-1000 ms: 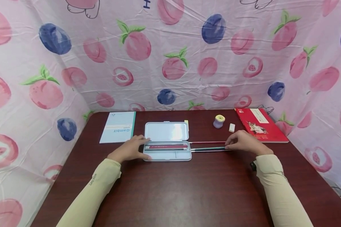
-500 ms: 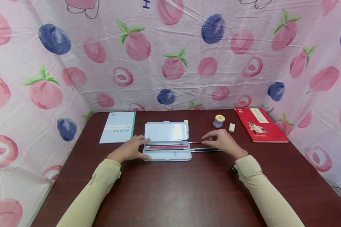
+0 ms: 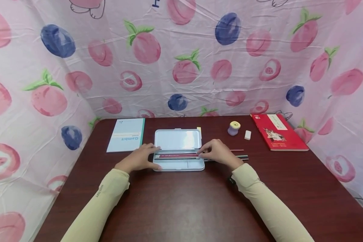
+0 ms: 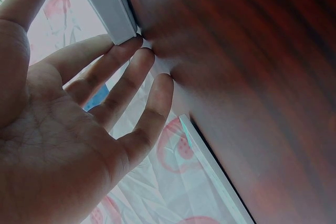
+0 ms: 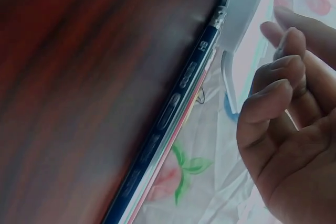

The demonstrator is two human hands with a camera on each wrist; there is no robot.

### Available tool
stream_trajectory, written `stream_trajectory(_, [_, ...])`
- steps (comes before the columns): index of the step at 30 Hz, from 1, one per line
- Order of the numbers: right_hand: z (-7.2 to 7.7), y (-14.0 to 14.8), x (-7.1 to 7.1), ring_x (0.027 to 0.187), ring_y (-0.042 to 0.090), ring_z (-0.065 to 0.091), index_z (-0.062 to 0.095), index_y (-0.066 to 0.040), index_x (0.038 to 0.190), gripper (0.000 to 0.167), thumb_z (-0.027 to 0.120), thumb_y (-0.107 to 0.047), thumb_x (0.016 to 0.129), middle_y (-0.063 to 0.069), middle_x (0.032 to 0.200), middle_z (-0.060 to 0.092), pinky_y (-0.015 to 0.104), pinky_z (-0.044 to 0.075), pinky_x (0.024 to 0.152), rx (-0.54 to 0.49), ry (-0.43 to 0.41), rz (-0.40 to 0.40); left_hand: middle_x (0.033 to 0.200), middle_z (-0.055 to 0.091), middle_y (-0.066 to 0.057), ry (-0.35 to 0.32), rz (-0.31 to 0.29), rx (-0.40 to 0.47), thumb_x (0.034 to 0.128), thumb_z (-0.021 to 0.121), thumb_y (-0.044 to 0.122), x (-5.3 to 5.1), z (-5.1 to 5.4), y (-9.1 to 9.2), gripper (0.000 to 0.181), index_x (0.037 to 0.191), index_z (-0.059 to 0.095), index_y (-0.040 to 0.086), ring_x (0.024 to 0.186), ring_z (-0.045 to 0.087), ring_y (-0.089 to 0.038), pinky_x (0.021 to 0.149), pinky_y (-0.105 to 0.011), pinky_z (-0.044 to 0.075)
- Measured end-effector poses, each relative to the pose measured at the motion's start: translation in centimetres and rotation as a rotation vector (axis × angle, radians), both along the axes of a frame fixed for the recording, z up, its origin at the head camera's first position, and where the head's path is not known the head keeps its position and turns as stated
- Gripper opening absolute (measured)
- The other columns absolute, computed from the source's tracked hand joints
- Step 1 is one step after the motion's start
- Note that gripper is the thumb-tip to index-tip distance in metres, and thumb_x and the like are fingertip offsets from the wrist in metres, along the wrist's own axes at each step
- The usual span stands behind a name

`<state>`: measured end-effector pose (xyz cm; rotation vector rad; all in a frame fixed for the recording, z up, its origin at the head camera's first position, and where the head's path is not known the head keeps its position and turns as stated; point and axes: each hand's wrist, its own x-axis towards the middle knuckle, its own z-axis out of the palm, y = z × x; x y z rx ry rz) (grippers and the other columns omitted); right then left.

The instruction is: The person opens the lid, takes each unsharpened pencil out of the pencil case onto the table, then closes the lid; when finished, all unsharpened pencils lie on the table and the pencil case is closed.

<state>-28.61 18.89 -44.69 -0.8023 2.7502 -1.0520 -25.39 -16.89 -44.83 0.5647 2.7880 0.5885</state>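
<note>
An open pale-blue pencil case (image 3: pixel 172 165) lies on the table, its lid (image 3: pixel 176 138) folded back. Several pencils (image 3: pixel 176 156), red and dark, lie in its rear compartment. My left hand (image 3: pixel 138 159) grips the case's left end, thumb over the near corner and fingers at the far one; in the left wrist view its fingertips touch the case's corner. My right hand (image 3: pixel 219 153) has its fingertips at the right ends of the pencils inside; whether it pinches one is unclear. Under and beyond it, loose pencils (image 3: pixel 244 156) lie beside the case, one navy pencil (image 5: pixel 170 106) marked HB.
A notebook (image 3: pixel 125 134) lies at the back left. Behind the case, a small yellow item (image 3: pixel 199 130) is partly hidden. To the right stand a yellow-and-purple object (image 3: pixel 234 128), a white eraser (image 3: pixel 247 135) and a red book (image 3: pixel 278 131). Patterned cloth hangs behind the table.
My right hand has moved left from the far ends of the loose pencils to the right end of the case. The left hand stays in place on the case.
</note>
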Motion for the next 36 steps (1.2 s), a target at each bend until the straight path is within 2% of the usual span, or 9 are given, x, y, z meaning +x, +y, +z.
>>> stream_trajectory(3, [-0.1, -0.5, -0.2, 0.059, 0.006, 0.048, 0.087, -0.013, 0.093, 0.006, 0.088, -0.013, 0.087, -0.006, 0.061, 0.061, 0.022, 0.041, 0.057, 0.043, 0.004, 0.005, 0.154, 0.054, -0.015, -0.003, 0.005, 0.001, 0.0831, 0.088, 0.058, 0.0, 0.0, 0.0, 0.100, 0.163, 0.046, 0.014, 0.133, 0.051, -0.031, 0.119, -0.056, 0.046])
stream_trajectory(7, [-0.1, -0.9, -0.3, 0.062, 0.008, 0.053, 0.087, -0.013, 0.092, 0.006, 0.088, -0.012, 0.086, -0.005, 0.065, 0.068, 0.024, 0.045, 0.059, 0.080, -0.001, -0.002, 0.154, 0.054, -0.016, -0.007, 0.008, 0.002, 0.0833, 0.087, 0.058, 0.1, 0.1, 0.0, 0.100, 0.163, 0.046, 0.014, 0.134, 0.051, -0.031, 0.119, -0.057, 0.046])
stream_trajectory(16, [0.0, -1.5, -0.5, 0.064, 0.010, 0.056, 0.087, -0.014, 0.092, 0.008, 0.090, -0.016, 0.085, -0.003, 0.067, 0.070, 0.027, 0.046, 0.059, 0.184, -0.030, -0.074, 0.154, 0.054, -0.015, -0.005, 0.002, 0.002, 0.0829, 0.088, 0.057, 0.1, 0.1, 0.0, 0.100, 0.163, 0.046, 0.013, 0.133, 0.051, -0.031, 0.118, -0.056, 0.047])
stream_trajectory(23, [0.1, -2.0, -0.7, 0.068, 0.012, 0.058, 0.086, -0.016, 0.086, 0.005, 0.090, -0.018, 0.084, -0.003, 0.072, 0.072, 0.028, 0.048, 0.061, 0.248, -0.028, -0.104, 0.153, 0.055, -0.016, 0.000, 0.000, 0.000, 0.0826, 0.088, 0.057, 0.0, 0.1, 0.1, 0.100, 0.162, 0.047, 0.013, 0.132, 0.052, -0.031, 0.118, -0.056, 0.047])
stream_trajectory(30, [0.0, -2.1, -1.1, 0.067, 0.013, 0.059, 0.083, -0.015, 0.084, 0.009, 0.091, -0.017, 0.083, -0.001, 0.070, 0.070, 0.028, 0.049, 0.062, 0.236, -0.057, -0.104, 0.155, 0.054, -0.015, -0.010, 0.010, 0.003, 0.0825, 0.088, 0.058, 0.0, 0.1, 0.1, 0.100, 0.163, 0.046, 0.014, 0.134, 0.051, -0.031, 0.119, -0.056, 0.046])
stream_trajectory(36, [0.0, -1.7, -1.5, 0.064, 0.011, 0.060, 0.081, -0.013, 0.083, 0.010, 0.091, -0.013, 0.081, 0.000, 0.068, 0.069, 0.027, 0.050, 0.062, 0.198, -0.069, -0.045, 0.156, 0.053, -0.015, -0.019, 0.018, 0.006, 0.0826, 0.088, 0.058, 0.1, 0.0, 0.1, 0.100, 0.163, 0.046, 0.015, 0.136, 0.050, -0.032, 0.120, -0.057, 0.045])
